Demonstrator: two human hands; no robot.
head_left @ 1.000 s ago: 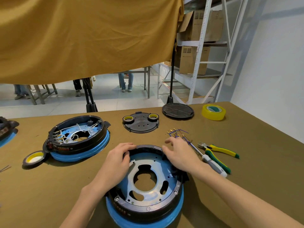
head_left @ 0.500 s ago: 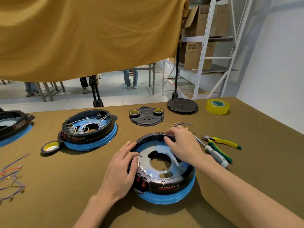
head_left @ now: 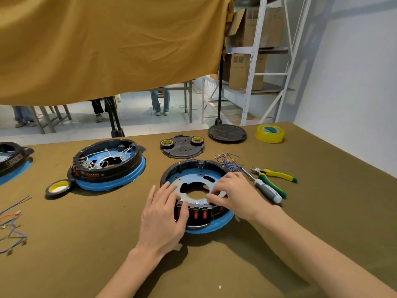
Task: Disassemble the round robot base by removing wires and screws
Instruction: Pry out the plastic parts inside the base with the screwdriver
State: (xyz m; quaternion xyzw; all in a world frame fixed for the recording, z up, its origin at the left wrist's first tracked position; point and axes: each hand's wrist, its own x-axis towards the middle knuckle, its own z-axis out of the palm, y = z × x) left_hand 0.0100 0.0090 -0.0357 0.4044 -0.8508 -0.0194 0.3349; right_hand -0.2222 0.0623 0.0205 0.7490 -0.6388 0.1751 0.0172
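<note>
Change: since half a second ago the round base (head_left: 194,191) has been turned further, so its red terminal blocks now face the person; the left hand (head_left: 164,218) has slid onto that near side and the right hand (head_left: 234,195) has come down from the far rim to the near-right rim.
Far-left base (head_left: 12,160): black ring on a blue bottom, cut by the frame edge.
Loose wires (head_left: 11,229): purple and orange strands lying on the surface (head_left: 86,244) near the left edge.
Tape roll (head_left: 57,187): black with a yellow core, flat, touching the second base.
Second base (head_left: 108,163): holds a tangle of white wires over its blue plate.
Left hand: fingers spread flat against the near-left wall of the round base, gripping nothing.
Round base: centre of the surface, holding only its bare blue plate with cutouts.
Right hand: fingers curled over the near-right rim, pressing on the plate edge.
Black cover (head_left: 182,146): two small tape rolls sit on it.
Wire bundle (head_left: 228,161): blue, just beyond the right hand.
Screwdriver (head_left: 265,189): beside green-and-yellow pliers (head_left: 274,175).
Yellow tape (head_left: 270,133): far right.
</note>
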